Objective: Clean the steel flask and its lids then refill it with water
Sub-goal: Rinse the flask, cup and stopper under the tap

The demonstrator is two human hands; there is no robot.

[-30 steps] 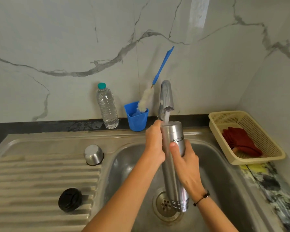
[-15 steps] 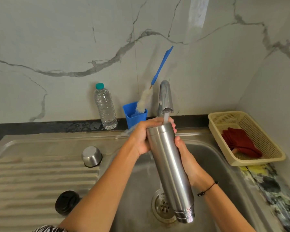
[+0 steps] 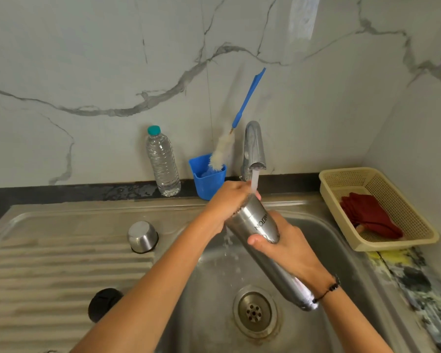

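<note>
The steel flask is tilted over the sink basin, its top under the tap, which runs water onto it. My left hand wraps around the flask's top end, covering the mouth. My right hand grips the flask's middle from the right. Water drips off the flask into the basin. A steel cup lid stands upside down on the drainboard. The black inner lid lies nearer me on the drainboard.
A plastic water bottle and a blue cup holding a long bottle brush stand at the back wall. A beige basket with a red cloth sits right of the sink. The drain lies below the flask.
The flask turned in my hands and tilted further, its base swinging right. My right hand shifted round to the front of the flask; the printed label now faces me.
</note>
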